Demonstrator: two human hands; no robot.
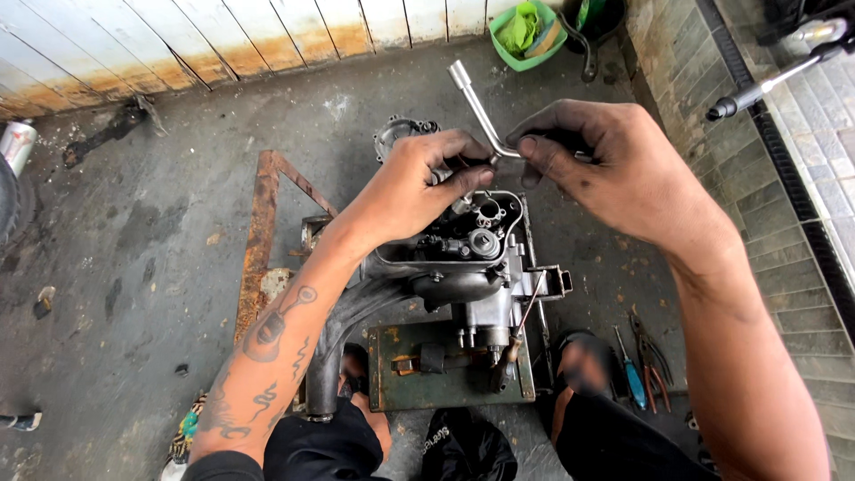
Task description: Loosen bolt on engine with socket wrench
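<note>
Our knees flank the green mount plate point(450, 387); above it sits the engine point(463, 267). Left hand point(414, 183) pinches a small part at its top — right hand point(614, 169) grips the L-shaped socket wrench point(481, 111). Seating the socket comes next, we judge.

The L-shaped wrench point(481, 111) is bright, smooth, glossy metal; the engine point(472, 267) under it is dull grey cast metal, greasy and matt; the frame point(264, 223) beside it is rough, rusted steel; the floor point(160, 267) is stained, coarse concrete; the bowl point(525, 55) is smooth green plastic; both hands, left point(419, 183) and right point(614, 165), look smeared with dark grime.
</note>
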